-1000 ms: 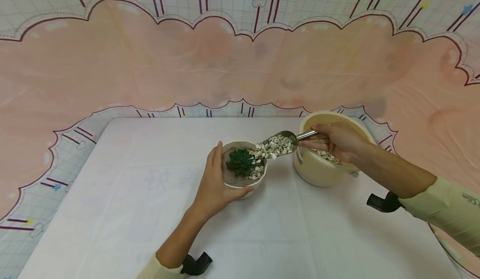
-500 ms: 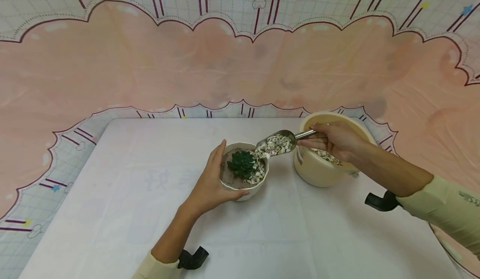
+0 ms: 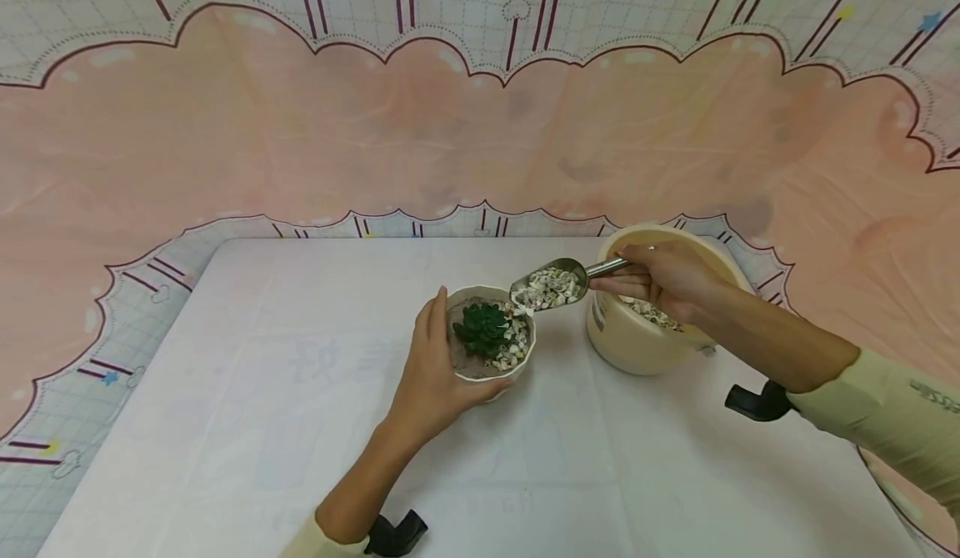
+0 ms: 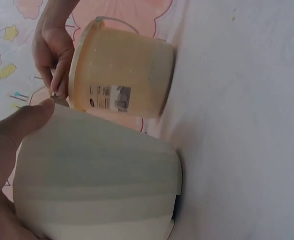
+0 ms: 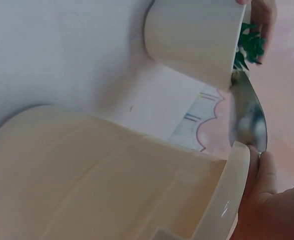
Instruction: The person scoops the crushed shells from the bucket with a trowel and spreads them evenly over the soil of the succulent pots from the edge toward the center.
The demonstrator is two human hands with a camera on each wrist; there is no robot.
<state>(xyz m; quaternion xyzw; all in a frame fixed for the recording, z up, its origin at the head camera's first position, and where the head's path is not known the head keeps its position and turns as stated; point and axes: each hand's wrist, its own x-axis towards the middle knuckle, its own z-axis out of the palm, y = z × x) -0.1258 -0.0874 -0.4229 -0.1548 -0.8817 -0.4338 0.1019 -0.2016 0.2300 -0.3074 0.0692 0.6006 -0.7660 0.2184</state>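
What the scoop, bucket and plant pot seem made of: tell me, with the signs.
Scoop: metal, probably steel; polished, with bright reflections. Bucket: probably plastic; smooth and slightly glossy, with a highlight on its rim. Plant pot: ceramic or plastic, I cannot tell; smooth and pale, with a soft sheen.

In the head view we recorded even, muted light, the pot (image 3: 527, 361) casting a soft shadow towards four o'clock across the table (image 3: 300, 424). The left wrist view gave us haze and an unreadable label (image 4: 110, 98); in the right, we observed blurred reflections on the scoop (image 5: 249, 120) at three o'clock.
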